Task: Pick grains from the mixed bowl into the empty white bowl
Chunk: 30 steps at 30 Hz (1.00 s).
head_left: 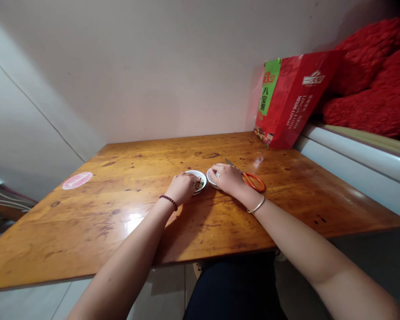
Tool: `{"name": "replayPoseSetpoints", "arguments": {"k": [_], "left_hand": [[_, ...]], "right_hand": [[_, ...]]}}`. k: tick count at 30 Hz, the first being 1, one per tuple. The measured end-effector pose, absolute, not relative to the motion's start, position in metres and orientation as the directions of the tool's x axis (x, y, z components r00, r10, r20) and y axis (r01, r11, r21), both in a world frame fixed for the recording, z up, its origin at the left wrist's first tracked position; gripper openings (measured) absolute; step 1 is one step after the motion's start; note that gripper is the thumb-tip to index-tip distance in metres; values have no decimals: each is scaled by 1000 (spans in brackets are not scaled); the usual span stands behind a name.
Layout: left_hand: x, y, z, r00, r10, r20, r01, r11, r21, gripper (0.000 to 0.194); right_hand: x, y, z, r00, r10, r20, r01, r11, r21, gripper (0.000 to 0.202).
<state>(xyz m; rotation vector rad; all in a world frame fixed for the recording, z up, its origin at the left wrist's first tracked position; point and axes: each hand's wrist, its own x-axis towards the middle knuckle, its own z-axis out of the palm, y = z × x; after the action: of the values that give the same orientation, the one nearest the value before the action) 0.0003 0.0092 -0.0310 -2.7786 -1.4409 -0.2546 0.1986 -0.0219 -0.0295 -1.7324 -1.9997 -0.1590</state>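
Near the middle of the wooden table (120, 213), two small white bowls stand side by side. The left bowl (204, 176) holds small brown and yellowish bits, perhaps beads or grains. My left hand (182, 186), with a dark bead bracelet, reaches over its left rim; its fingers are curled and their tips partly hidden. My right hand (229, 178), wearing a silvery bangle, is bent over the right bowl (209, 178). Its fingers are drawn together, and whatever they hold cannot be made out. Scissors with orange handles (256, 182) lie just right of this hand, blades partly behind it.
A red and green congee carton (293, 102) stands at the back right corner against the wall. Beside it, red fluffy fabric (373, 84) lies on a white surface. A round pink sticker (77, 180) marked 1 is on the table's left. My lap is under the front edge.
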Motion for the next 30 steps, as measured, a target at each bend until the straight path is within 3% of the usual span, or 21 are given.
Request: {"name": "replayPoseSetpoints", "arguments": {"k": [14,30], "left_hand": [[-5,18,-24,550,790,269,727,-612,312,47],[-4,17,-23,586,753,300,673,-658,338,52]], "right_hand": [[199,-20,-29,-24,873,486,951,171,-259,34],[200,-21,-27,-11,861,509,943,178,-280,33]]}}
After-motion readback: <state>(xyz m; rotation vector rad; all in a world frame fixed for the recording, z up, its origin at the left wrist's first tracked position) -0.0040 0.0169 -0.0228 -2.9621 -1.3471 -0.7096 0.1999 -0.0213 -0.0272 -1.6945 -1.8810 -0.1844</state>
